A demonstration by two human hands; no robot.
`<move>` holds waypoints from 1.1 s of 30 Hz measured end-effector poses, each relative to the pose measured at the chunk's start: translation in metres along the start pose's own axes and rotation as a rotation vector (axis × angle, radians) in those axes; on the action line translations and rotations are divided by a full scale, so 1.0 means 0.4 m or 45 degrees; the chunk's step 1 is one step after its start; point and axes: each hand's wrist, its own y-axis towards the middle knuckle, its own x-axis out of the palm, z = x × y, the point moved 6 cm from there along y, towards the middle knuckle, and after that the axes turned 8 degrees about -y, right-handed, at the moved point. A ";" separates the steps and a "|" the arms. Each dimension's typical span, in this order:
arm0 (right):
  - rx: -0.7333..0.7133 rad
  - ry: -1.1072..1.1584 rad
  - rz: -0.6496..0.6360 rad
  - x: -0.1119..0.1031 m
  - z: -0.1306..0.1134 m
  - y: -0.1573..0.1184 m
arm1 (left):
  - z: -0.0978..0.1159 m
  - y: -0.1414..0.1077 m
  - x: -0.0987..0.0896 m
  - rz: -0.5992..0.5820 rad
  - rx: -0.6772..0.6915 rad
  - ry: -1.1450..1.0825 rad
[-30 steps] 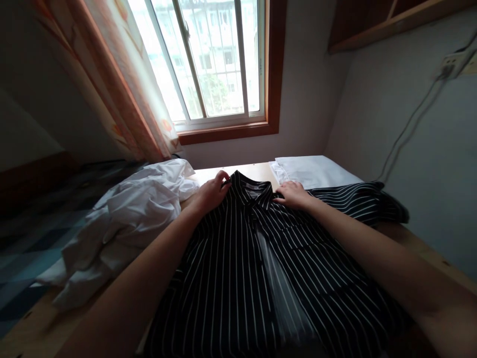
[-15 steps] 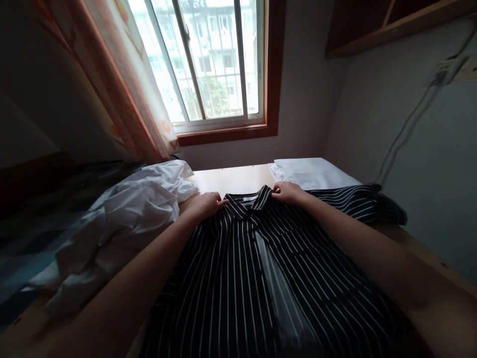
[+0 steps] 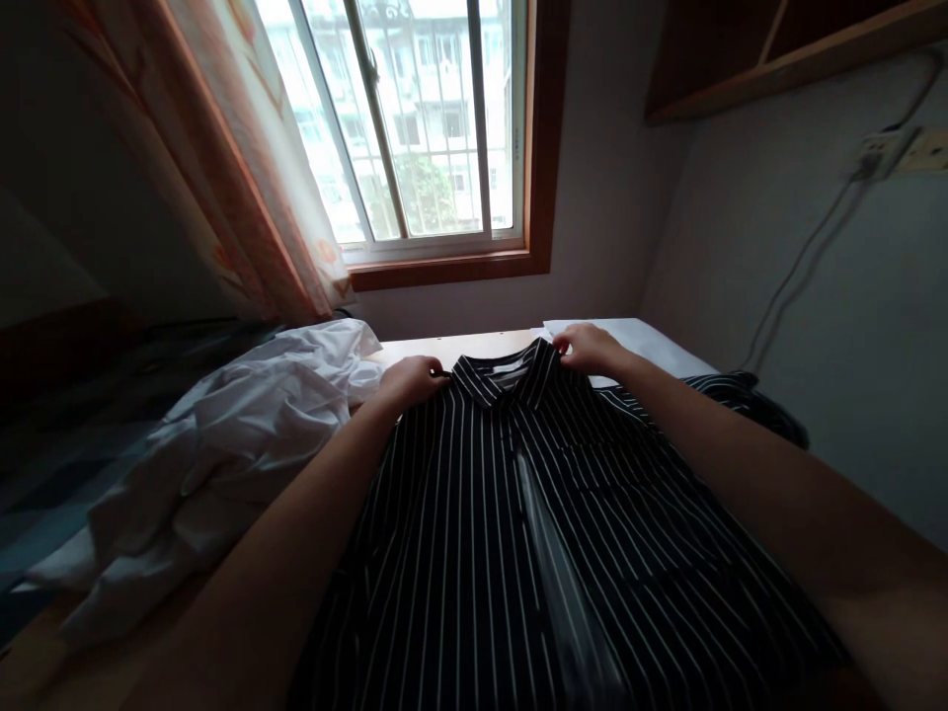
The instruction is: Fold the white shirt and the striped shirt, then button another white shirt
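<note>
A black shirt with white stripes (image 3: 474, 513) lies front side up before me, its collar at the far end and its front parted below the collar. My left hand (image 3: 416, 382) pinches the cloth at the shoulder left of the collar. On the other side of the collar, my right hand (image 3: 592, 353) grips the right shoulder between thumb and fingers. One sleeve stretches off to the right, partly hidden behind my right forearm. The shirt's lower end runs out of view at the bottom.
Crumpled white cloth (image 3: 274, 415) is heaped on the left. A folded white garment (image 3: 659, 341) lies at the back right of the pale wooden table (image 3: 422, 349). Beyond are a window (image 3: 430, 128) and a curtain (image 3: 252, 168); a cord (image 3: 800, 257) hangs along the right wall.
Both hands have risen slightly and moved away from me, drawing the collar and shoulders up with them. The shirt's shoulders now cover part of the folded white garment.
</note>
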 end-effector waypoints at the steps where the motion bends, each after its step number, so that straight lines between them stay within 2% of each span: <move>1: 0.029 -0.041 0.080 -0.014 0.003 0.007 | 0.007 0.005 -0.015 0.102 -0.020 0.051; 3: 0.093 -0.040 0.184 -0.030 0.004 0.019 | 0.024 0.013 -0.038 0.281 -0.064 0.142; 5: 0.158 0.004 0.227 -0.028 -0.003 0.030 | 0.036 0.022 -0.041 0.366 -0.114 0.149; 8: 0.211 0.060 0.243 0.001 -0.021 0.045 | 0.024 0.044 -0.007 0.306 -0.215 -0.019; 12: 0.237 0.191 0.155 0.081 -0.044 0.062 | -0.031 0.060 0.061 0.204 -0.405 -0.271; 15: 0.257 0.289 0.161 0.130 -0.057 0.068 | -0.061 0.058 0.089 0.259 -0.484 -0.336; 19: 0.279 0.358 0.243 0.167 -0.068 0.068 | -0.061 0.047 0.097 0.357 -0.458 -0.333; 22: 0.286 0.366 0.207 0.196 -0.073 0.063 | -0.037 0.034 0.112 0.318 -0.384 -0.295; 24: 0.221 0.375 0.162 0.213 -0.083 0.056 | -0.009 0.021 0.127 0.260 -0.309 -0.208; 26: 0.119 0.369 0.131 0.216 -0.097 0.043 | 0.025 0.001 0.134 0.266 -0.208 -0.114; 29: 0.025 0.291 0.115 0.191 -0.123 0.010 | 0.093 -0.036 0.135 0.316 0.105 -0.118; 31: 0.035 0.220 0.125 0.162 -0.143 -0.023 | 0.133 -0.063 0.148 0.248 0.328 -0.196; 33: 0.022 0.182 0.082 0.145 -0.172 -0.066 | 0.148 -0.086 0.170 0.145 0.394 -0.253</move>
